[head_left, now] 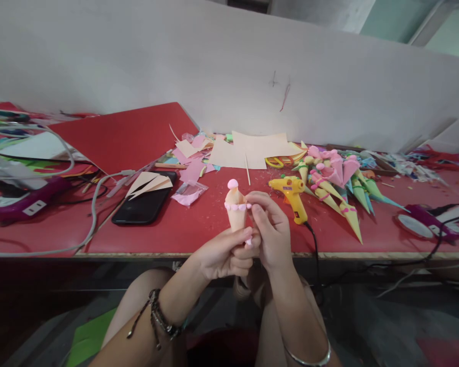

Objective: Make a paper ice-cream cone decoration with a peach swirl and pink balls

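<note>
While the left hand (229,253) has its fingers closed around the lower part of a cream, paper-like cone (236,220) with pink dots around its rim and a pink ball (233,184) on top, the cone stands nearly upright above the front of the red table (191,229) in the head view. The right hand (271,224) has its thumb and forefinger nearly together at the rim's right side; whether they grip anything, I cannot tell. Right of the cone lie a yellow plastic glue gun (291,193) and a pile of multicoloured decorated cones (334,178); left, cream paper strips (147,182) rest on a black rectangular phone (143,211).
</note>
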Demonstrator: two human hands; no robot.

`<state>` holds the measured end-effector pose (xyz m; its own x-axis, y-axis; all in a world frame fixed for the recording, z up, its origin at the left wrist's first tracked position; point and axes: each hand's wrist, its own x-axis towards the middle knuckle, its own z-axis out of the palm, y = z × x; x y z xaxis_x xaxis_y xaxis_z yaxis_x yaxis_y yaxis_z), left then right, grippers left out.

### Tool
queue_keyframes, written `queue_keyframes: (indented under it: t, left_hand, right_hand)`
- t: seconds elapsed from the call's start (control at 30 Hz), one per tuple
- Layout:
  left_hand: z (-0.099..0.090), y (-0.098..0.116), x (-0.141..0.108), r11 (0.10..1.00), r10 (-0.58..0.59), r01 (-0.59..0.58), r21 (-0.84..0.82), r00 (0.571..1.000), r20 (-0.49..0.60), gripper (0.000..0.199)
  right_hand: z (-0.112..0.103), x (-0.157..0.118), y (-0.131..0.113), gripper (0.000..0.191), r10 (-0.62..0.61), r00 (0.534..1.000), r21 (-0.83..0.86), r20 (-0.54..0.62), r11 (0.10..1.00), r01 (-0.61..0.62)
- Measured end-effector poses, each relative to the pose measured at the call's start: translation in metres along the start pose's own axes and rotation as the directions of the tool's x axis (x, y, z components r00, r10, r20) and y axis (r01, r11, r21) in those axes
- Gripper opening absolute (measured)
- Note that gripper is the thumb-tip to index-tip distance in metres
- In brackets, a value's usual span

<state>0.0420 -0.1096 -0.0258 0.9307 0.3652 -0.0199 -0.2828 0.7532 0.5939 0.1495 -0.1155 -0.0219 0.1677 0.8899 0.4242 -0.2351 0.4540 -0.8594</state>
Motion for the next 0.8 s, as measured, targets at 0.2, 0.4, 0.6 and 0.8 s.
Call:
queue_keyframes:
  t: [0.2, 0.4, 0.6, 0.8]
  left_hand:
    - [0.0013, 0.0, 0.0005, 1.0, -0.016, 0.016, 0.016, 1.0, 0.021, 0.035]
    - [0.0018, 0.0001, 0.001, 1.0, -0.013, 0.013, 0.016, 1.0, 0.018, 0.036]
    - [0.0013, -0.0007, 0.0005, 0.999, -0.009, 0.008, 0.04, 1.0, 0.025, 0.037]
    - [0.0008, -0.0005, 0.0008, 0.999, -0.003, 0.002, 0.046, 1.0, 0.023, 0.036]
  right_hand:
    - [0.0027, -0.0002, -0.0018, 0.023, 0.137, 0.99, 0.047, 0.044, 0.989, -0.139]
    - [0.0067, -0.0009, -0.0056, 0.03, 0.261, 0.938, 0.227, 0.228, 0.923, -0.312]
    - [0.0076, -0.0009, -0.0076, 0.025, 0.318, 0.914, 0.296, 0.254, 0.874, -0.386]
    - [0.0074, -0.001, -0.0075, 0.024, 0.331, 0.921, 0.293, 0.206, 0.877, -0.381]
